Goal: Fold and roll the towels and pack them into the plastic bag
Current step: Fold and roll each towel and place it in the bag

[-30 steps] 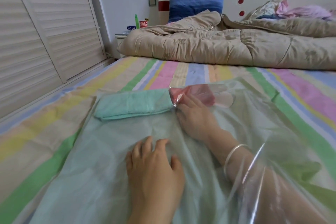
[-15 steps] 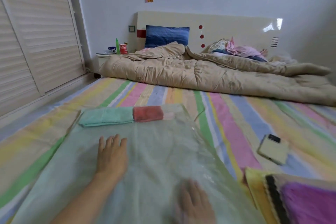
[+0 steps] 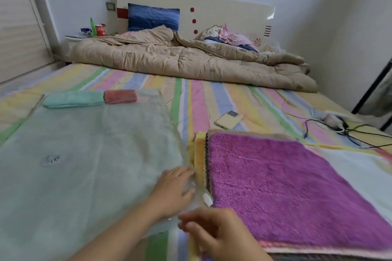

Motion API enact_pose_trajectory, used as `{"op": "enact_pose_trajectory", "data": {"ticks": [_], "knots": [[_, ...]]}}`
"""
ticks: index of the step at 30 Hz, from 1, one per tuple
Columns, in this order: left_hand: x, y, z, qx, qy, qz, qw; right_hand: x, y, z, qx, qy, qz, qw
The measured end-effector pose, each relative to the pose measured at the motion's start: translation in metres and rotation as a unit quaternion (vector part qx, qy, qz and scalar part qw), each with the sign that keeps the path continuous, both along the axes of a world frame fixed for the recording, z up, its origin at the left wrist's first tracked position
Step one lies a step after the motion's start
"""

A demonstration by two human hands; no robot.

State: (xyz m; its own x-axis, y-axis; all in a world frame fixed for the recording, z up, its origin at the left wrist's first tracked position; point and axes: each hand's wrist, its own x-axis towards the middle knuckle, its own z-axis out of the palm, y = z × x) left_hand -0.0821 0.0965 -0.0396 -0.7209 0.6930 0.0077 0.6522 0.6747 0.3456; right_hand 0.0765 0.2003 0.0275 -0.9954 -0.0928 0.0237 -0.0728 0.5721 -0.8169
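Hands: left hand (image 3: pixel 174 188) flat, fingers straight, on bag (image 3: pixel 84 154) edge; right hand (image 3: pixel 214 233) blurred, curled beside towel stack (image 3: pixel 286 186), grip unclear.
Bag: flat on bed (image 3: pixel 212 101), teal roll (image 3: pixel 73 98) and red roll (image 3: pixel 121 96) at far end.

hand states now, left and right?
Left hand: open, resting flat on the plastic bag.
Right hand: curled beside the purple towel, blurred; cannot tell.
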Motion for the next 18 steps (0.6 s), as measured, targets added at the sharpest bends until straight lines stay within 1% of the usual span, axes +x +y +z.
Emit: {"op": "enact_pose_trajectory", "data": {"ticks": [2, 3, 4, 5, 7, 8, 9, 10, 11, 12, 13, 15, 18], "knots": [[0.005, 0.001, -0.005, -0.080, -0.010, 0.021, 0.997, 0.000, 0.027, -0.003, 0.031, 0.071, -0.067, 0.995], [0.007, 0.002, 0.000, -0.095, -0.019, 0.034, 0.995, -0.002, 0.043, -0.003, 0.063, 0.113, -0.096, 0.987], [0.010, 0.003, 0.007, -0.095, -0.027, 0.047, 0.994, -0.003, 0.057, 0.001, 0.082, 0.120, -0.113, 0.983], [0.012, 0.006, 0.017, -0.094, -0.025, 0.060, 0.993, -0.005, 0.074, 0.001, 0.116, 0.135, -0.114, 0.977], [0.020, 0.014, 0.036, -0.090, 0.028, 0.086, 0.992, -0.008, 0.099, 0.001, 0.184, 0.137, -0.086, 0.970], [0.027, 0.018, 0.042, -0.058, 0.064, 0.094, 0.992, -0.007, 0.111, 0.000, 0.221, 0.124, -0.067, 0.965], [0.038, 0.023, 0.046, -0.002, 0.095, 0.083, 0.992, -0.005, 0.121, -0.004, 0.253, 0.114, -0.041, 0.960], [0.050, 0.027, 0.049, 0.075, 0.110, 0.052, 0.990, -0.002, 0.126, -0.007, 0.276, 0.102, -0.021, 0.956], [0.063, 0.031, 0.052, 0.140, 0.098, 0.006, 0.985, 0.002, 0.129, -0.009, 0.290, 0.095, -0.005, 0.952], [0.074, 0.036, 0.053, 0.176, 0.067, -0.046, 0.981, 0.005, 0.129, -0.012, 0.299, 0.105, 0.007, 0.948], [0.083, 0.039, 0.051, 0.190, 0.039, -0.090, 0.977, 0.007, 0.129, -0.016, 0.306, 0.127, 0.012, 0.944], [0.092, 0.044, 0.044, 0.195, 0.027, -0.140, 0.970, 0.011, 0.130, -0.021, 0.311, 0.164, 0.018, 0.936], [0.095, 0.046, 0.040, 0.183, 0.028, -0.148, 0.971, 0.014, 0.139, -0.026, 0.279, 0.178, 0.027, 0.943]]}}
